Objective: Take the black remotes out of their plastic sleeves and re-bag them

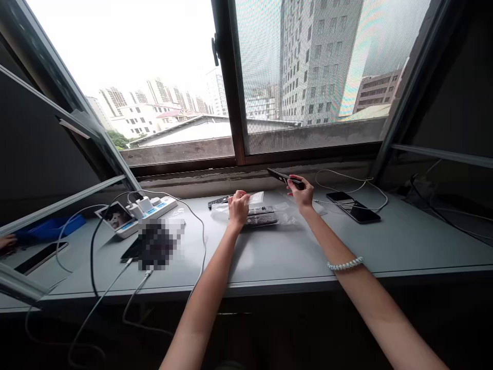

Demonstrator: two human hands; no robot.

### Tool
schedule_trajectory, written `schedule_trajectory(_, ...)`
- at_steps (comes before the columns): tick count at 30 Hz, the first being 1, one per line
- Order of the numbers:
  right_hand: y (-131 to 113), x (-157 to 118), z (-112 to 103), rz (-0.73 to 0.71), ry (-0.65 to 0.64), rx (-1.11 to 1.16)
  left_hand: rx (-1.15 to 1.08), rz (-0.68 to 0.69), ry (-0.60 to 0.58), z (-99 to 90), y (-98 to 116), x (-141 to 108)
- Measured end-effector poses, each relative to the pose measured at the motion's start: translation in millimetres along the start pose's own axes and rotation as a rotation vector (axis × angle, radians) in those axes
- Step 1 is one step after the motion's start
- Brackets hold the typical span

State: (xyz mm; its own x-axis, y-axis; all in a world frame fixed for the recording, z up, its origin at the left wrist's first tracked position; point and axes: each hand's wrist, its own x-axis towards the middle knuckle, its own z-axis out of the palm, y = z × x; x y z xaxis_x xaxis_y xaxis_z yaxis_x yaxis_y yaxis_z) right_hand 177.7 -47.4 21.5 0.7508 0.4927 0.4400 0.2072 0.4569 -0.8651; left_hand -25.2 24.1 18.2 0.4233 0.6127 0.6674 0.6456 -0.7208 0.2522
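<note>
My right hand (302, 191) is raised above the table near the window, its fingers closed around a slim black remote control (278, 176) that points away to the left. My left hand (239, 208) pinches the edge of a clear plastic bag (285, 215) lying on the table. Inside or under the bag are dark, long pieces that look like remote controls (262, 220); the wrinkled plastic partly hides them. Just beyond my left hand lies another black remote control (219, 202) with buttons, partly covered by the hand.
A white power strip (164, 206) with chargers stands at left, beside a small picture (116, 216). Phones on cables lie at left; a black phone (364, 210) lies at right. White cables cross the grey table (292, 257). Another person's hand (7, 241) shows at far left.
</note>
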Motion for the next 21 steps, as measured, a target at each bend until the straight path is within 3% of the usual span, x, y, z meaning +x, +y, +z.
schedule_trajectory(4,-0.6,-0.8,-0.2,-0.12,-0.014,-0.076,0.016,-0.036,0.012,3.6,-5.9,0.0)
schedule_trajectory(10,-7.4,-7.4,0.1,-0.458,-0.065,-0.322,0.009,-0.063,0.01,3.1,-8.0,1.5)
schedule_trajectory(16,-7.8,-10.2,2.1,-0.49,-0.14,-0.371,0.026,-0.036,-0.06,5.8,-8.3,1.1)
schedule_trajectory(21,-4.4,-10.4,-0.5,-0.53,-0.281,-0.389,0.021,0.004,-0.01,5.3,-4.0,0.4)
